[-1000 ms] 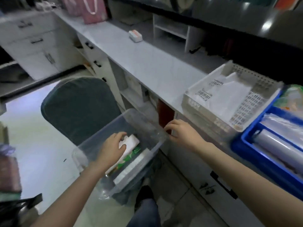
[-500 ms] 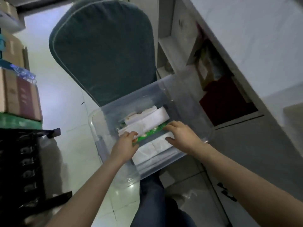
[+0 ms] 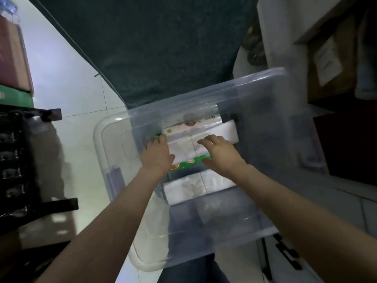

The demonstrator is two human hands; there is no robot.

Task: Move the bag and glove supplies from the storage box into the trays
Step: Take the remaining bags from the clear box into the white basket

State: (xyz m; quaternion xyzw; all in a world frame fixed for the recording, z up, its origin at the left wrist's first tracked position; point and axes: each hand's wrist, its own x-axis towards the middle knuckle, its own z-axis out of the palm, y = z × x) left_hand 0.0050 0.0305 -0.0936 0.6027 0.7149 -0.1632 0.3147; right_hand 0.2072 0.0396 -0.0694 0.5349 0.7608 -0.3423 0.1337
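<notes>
Storage box (image 3: 102, 129) | left hand (image 3: 157, 158) gripping white pack (image 3: 183, 148) at 9 o'clock, right hand (image 3: 221, 154) clasping 3 o'clock | likely light, soft, slippery film: supporting both ends.

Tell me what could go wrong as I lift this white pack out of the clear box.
1. The white pack looks soft and slick in its wrap. Gripped by the left hand and right hand, it might sag or slip.
2. The green pack lies right under it and could be dragged up, then drop.
3. The storage box seems to rest over your leg, so catching its wall might tip it.
</notes>
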